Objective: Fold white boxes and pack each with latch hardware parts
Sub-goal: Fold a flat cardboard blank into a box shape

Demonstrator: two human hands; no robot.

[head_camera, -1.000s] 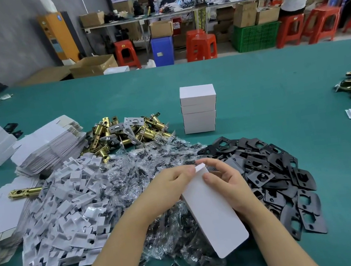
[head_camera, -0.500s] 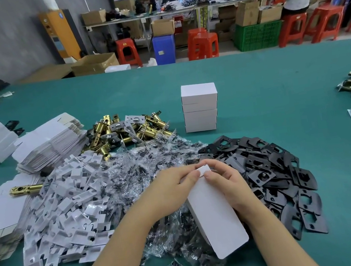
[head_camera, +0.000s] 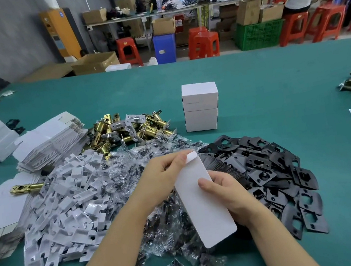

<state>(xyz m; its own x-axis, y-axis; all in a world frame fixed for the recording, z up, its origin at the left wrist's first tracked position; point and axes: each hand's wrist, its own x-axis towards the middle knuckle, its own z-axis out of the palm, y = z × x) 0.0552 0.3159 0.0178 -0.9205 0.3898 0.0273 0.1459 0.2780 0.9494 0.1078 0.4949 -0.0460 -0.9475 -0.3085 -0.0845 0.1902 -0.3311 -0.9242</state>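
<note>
Right hand (head_camera: 225,191) moved off the far tab, down to grip the box (head_camera: 202,206) mid-length at its right side. Left hand (head_camera: 165,177) now alone pinches the far tab (head_camera: 191,158), bent over.

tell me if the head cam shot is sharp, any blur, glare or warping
Head view: the hands and white box are sharp; the far workshop is soft; the clear bags glint; the table's far edge bows from the wide lens; lighting is even, shadows faint.

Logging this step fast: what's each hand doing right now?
Left hand: pinching the top flap of the white box.
Right hand: gripping the same box's side, thumb on its face.
</note>
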